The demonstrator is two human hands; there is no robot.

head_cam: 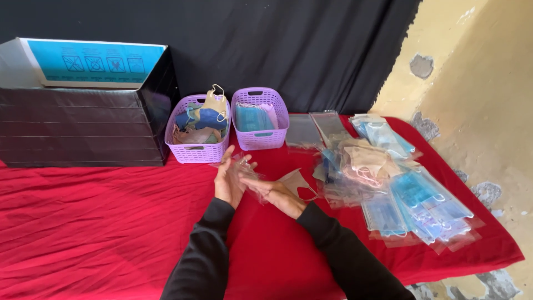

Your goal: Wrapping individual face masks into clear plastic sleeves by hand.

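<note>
with both hands meeting just in front of the left purple basket [197, 136], left hand [229, 180] and right hand [280, 195] fingers pinch a clear plastic sleeve [247, 172]; beige mask [297, 182] touches right hand.

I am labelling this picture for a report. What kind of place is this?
Probably a makeshift packing table for face masks: a red cloth covers it, two purple baskets hold loose masks, and bagged masks pile up at the right, beside a peeling wall.

red-clothed table [100, 222] | two lilac baskets [197, 145] | black box [83, 125] | bagged masks [411, 205]
</note>
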